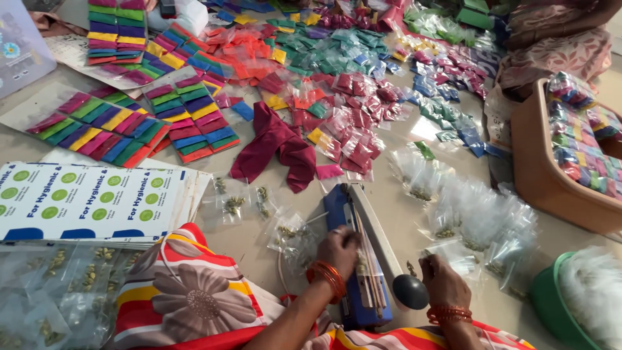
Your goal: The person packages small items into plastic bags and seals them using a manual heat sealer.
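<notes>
Head view: left hand (pixel 338 249) fingers curled, pressing a small clear pouch (pixel 363 267) onto the bed of the blue heat sealer (pixel 353 259) on the floor. Right hand (pixel 442 280) near the sealer's black knob (pixel 410 291), pinching a clear packet (pixel 453 256). Maroon cloth (pixel 278 146) beyond; brown tray (pixel 538 168) far right.

We see the scene in bright, soft daylight, evenly spread, with only faint shadows under the left hand (pixel 338 249) and right hand (pixel 442 280). A pale patch of glare lies on the floor (pixel 424 129) near the middle right, and the clear plastic packets (pixel 476 220) throw back small white glints. The centre looks fairly sharp (colours vivid, even saturated), while the edges soften and bend slightly, and the nearest cloth at the bottom blurs.
</notes>
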